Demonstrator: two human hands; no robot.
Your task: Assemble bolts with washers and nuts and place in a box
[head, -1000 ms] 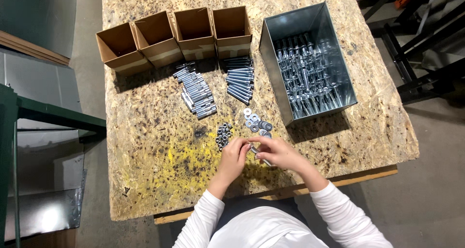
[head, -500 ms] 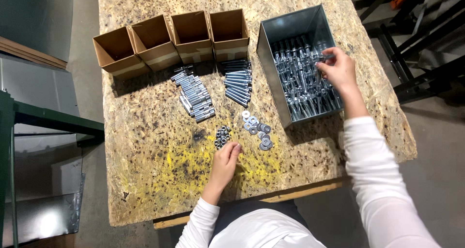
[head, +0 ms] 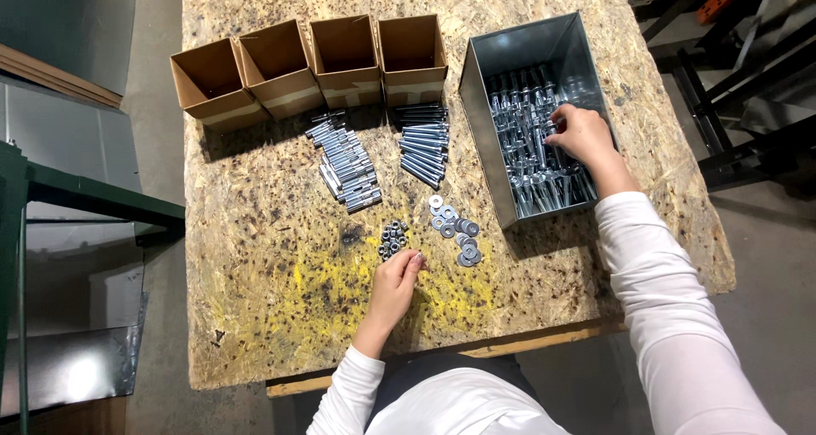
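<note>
While resting curled just near the small pile of dark nuts (head: 392, 239), left hand (head: 395, 284) idle; right hand (head: 580, 135), lately far-side, now fingering silver bolts (head: 535, 159) inside grey metal bin (head: 478, 138), grip unclear.

A chipboard table (head: 280, 257), speckled brown with a yellow stain near its front edge, carries everything. At ten to twelve o'clock stand four open cardboard boxes (head: 310, 65) in a row. At two o'clock sits a grey metal bin (head: 518, 53) of bolts. Near the centre lie two bolt piles (head: 387, 150), and just toward six, a cluster of nuts (head: 392, 239) beside scattered washers (head: 455, 229).
</note>
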